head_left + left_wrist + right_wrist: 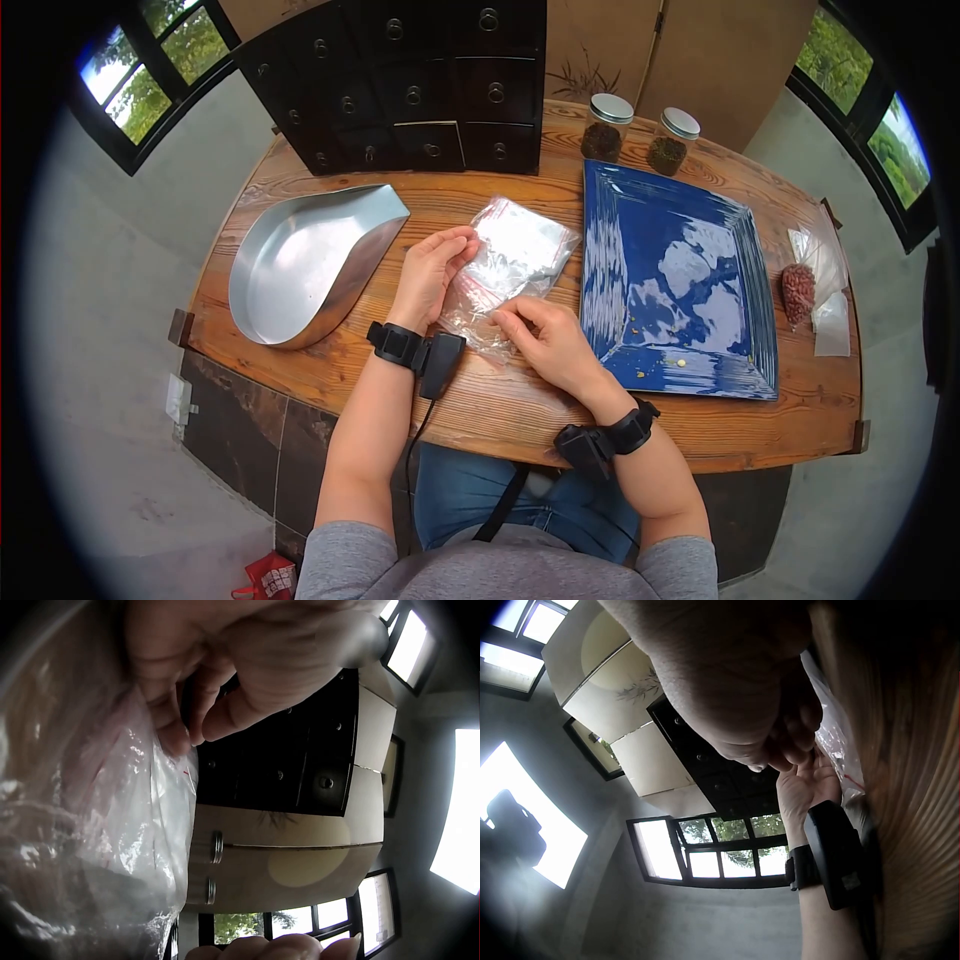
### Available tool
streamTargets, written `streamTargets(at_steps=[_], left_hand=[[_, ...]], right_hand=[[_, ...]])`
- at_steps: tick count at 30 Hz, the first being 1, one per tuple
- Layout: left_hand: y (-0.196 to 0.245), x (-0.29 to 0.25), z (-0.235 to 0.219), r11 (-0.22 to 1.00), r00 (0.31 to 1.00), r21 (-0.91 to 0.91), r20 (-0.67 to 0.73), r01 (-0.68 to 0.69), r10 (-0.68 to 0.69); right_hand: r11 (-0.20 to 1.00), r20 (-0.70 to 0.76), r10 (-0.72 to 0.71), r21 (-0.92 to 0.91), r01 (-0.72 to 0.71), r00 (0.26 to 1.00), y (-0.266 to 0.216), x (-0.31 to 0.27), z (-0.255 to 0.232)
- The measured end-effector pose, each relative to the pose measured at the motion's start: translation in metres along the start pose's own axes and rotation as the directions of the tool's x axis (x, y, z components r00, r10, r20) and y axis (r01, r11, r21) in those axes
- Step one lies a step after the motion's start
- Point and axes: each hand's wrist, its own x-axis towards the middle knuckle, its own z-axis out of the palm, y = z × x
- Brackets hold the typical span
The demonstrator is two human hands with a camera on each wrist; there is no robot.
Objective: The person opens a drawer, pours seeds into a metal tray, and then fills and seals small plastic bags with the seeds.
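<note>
A clear plastic bag (518, 246) with red zip lines, apparently with more zip bags inside, lies in front of the person over the wooden table. At its left edge, the left hand (432, 272) pinches the plastic between thumb and fingers. In the left wrist view, those fingertips (176, 740) meet at the rim of the crinkled bag (112, 832). The right hand (552, 342) has its thumb and index finger together on the bag's near right part. From the right wrist, the curled fingers of that hand hide the pinch, and the bag (836, 739) shows behind them.
A metal scoop (290, 262) stands left of the hands, a blue square plate (690, 260) with crumbs right. Behind are a dark drawer cabinet (400, 90) and two lidded jars (607, 128). A bag of red beans (797, 292) lies by the table's right edge.
</note>
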Motion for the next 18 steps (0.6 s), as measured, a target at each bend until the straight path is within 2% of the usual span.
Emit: streamTargets(at_steps=[5, 7, 10, 18], left_hand=[[0.0008, 0.0015, -0.0023, 0.999, 0.998, -0.036, -0.064, -0.027, 0.025], [0.0005, 0.0046, -0.0058, 0.993, 0.987, -0.036, -0.124, -0.110, 0.104], [0.0009, 0.0058, -0.0065, 0.983, 0.973, -0.078, -0.171, -0.168, 0.153], [0.0052, 0.0017, -0.0004, 0.987, 0.982, -0.068, -0.133, -0.143, 0.133]], right_hand=[[0.999, 0.018, 0.035, 0.030, -0.036, 0.999, 0.0019, -0.0001, 0.0010], [1.000, -0.012, 0.013, 0.028, -0.013, 1.000, 0.0020, -0.0002, 0.0017], [1.000, 0.000, 0.022, 0.016, -0.022, 1.000, 0.0035, 0.0001, 0.0020], [1.000, -0.002, 0.016, 0.000, -0.016, 1.000, 0.0046, 0.0001, 0.0028]])
